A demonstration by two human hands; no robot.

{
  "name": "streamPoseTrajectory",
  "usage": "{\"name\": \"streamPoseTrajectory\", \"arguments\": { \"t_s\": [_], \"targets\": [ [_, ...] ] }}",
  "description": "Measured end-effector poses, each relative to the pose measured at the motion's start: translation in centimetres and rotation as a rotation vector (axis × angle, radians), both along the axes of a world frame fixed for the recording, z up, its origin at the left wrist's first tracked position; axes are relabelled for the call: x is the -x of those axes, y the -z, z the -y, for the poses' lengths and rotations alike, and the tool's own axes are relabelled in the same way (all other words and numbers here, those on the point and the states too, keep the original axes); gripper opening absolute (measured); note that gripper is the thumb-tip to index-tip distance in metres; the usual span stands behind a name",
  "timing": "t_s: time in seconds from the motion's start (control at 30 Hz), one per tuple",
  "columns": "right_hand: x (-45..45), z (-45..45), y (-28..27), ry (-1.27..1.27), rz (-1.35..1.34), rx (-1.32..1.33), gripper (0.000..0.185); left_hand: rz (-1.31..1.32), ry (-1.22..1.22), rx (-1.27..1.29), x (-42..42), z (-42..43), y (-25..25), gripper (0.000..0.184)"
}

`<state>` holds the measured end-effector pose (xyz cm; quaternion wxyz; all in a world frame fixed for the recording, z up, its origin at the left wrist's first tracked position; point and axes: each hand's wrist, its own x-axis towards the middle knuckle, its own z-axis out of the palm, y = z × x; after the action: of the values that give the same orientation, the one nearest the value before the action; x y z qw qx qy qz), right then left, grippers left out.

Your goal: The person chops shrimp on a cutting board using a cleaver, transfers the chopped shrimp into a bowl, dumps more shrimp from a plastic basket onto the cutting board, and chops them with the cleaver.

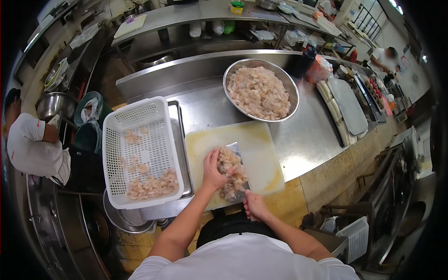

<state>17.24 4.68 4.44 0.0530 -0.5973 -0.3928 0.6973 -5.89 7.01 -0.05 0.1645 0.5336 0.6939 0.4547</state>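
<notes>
My right hand (255, 206) is closed around the handle of a cleaver. The wide cleaver blade (233, 148) lies flat over the cutting board (259, 154), with a heap of chopped shrimp (232, 170) on it. Against the left side of that heap, my left hand (214, 171) rests with its fingers stretched out and touching the pieces; some fingertips are hidden among them. Behind the board stands a steel bowl (295, 103) piled with chopped shrimp. To the left, a white perforated basket (108, 158) holds peeled shrimp (154, 185), mostly at its near end.
The basket sits partly on a metal tray (187, 184) on the steel table (200, 100). Lidded containers (347, 107) line the table's right side. A person in white (37, 144) stands at the left; another person (385, 60) is at the far right. Green bins (87, 135) stand beyond the basket.
</notes>
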Motion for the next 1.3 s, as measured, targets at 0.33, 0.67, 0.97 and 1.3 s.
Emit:
{"name": "streamPoseTrajectory", "arguments": {
  "t_s": [0.33, 0.67, 0.97, 1.3],
  "targets": [
    [0.5, -3.6, -3.8, -0.162, -0.034, -0.014, 0.055, 0.030, -0.209, -0.101, -1.5, -1.4, -2.4, 0.094],
    [-1.8, -13.0, -15.2, -0.074, -0.107, -0.242, 0.054, -0.054, -0.196, -0.435, -3.4, -13.3, -15.2, 0.086],
    [-1.4, -27.6, -16.8, -0.153, 0.370, -1.393, 0.030, 0.388, -0.047, -0.497, -3.9, -33.8, -18.5, 0.052],
    [-4.5, -33.0, -14.7, -0.087, 0.470, -1.534, 0.024, 0.088, -0.345, -0.326, -1.9, -29.6, -12.4, 0.028]
  ]
}}
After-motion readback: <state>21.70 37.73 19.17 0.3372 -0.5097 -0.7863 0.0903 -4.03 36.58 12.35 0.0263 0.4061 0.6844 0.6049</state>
